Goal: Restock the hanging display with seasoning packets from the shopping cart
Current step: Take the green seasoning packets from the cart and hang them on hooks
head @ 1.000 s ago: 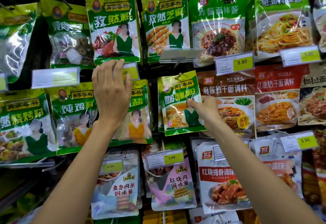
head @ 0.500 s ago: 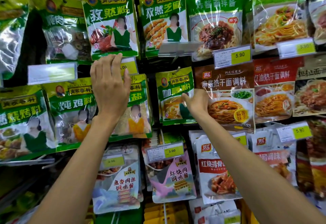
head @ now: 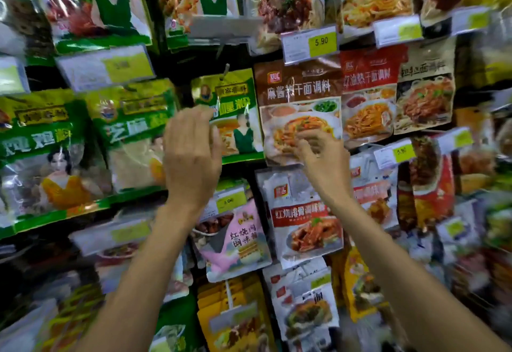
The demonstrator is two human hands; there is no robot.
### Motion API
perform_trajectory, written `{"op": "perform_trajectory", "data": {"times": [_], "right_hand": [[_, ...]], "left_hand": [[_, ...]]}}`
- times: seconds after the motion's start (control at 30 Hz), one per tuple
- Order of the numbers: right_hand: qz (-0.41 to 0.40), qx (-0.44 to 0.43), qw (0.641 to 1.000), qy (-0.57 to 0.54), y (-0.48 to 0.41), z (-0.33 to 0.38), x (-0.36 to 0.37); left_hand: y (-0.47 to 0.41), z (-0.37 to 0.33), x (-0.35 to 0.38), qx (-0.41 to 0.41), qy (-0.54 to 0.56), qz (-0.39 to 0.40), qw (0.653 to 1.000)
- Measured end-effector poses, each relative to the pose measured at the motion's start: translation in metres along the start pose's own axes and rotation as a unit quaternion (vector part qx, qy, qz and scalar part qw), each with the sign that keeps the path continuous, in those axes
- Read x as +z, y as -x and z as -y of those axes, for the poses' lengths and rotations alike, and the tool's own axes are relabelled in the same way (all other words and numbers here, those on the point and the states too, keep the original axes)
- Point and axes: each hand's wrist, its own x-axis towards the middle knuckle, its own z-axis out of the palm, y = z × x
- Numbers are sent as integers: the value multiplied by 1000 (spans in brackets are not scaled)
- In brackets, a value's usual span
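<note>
Our left hand (head: pixel 191 157), fingers (head: pixel 186 127) straight and holding nothing, sits before the green curry packet (head: pixel 235 119) on its peg (head: pixel 225 70), while our right hand (head: pixel 322 157) curls at the brown noodle-sauce packet (head: pixel 299 94), grip unclear, so we should square both gently.

Dark back panel (head: pixel 180 74) behind yellow price tags (head: pixel 310 42).
</note>
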Motion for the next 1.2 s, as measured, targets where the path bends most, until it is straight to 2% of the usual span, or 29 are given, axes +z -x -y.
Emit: {"op": "perform_trajectory", "data": {"times": [0.07,0.17,0.27,0.4,0.47,0.53,0.6,0.8,1.03,1.2], "right_hand": [[9,43,999,6,26,-27,-27],[16,120,991,55,76,-75,-70],[-3,199,974,108,131,-121,-119],[-56,310,934,169,201,-171,-174],[-69,352,912,198,232,-189,-194],[-90,385,891,222,259,-204,-211],[-115,416,870,239,287,-216,-226],[-180,535,775,284,377,-259,-254],[-233,667,647,287,476,-323,-258],[-237,703,597,305,519,-366,-257]], "left_hand": [[37,-41,21,-32,76,74,994],[94,-110,46,-120,179,181,960],[143,-166,60,-221,222,235,920],[186,-224,70,-240,258,271,896],[206,-257,75,-259,315,324,854],[234,-292,81,-273,364,402,794],[267,-324,85,-276,405,459,741],[366,-393,90,-231,447,601,621],[477,-440,90,-132,445,714,524],[541,-465,102,-82,425,770,468]]}}
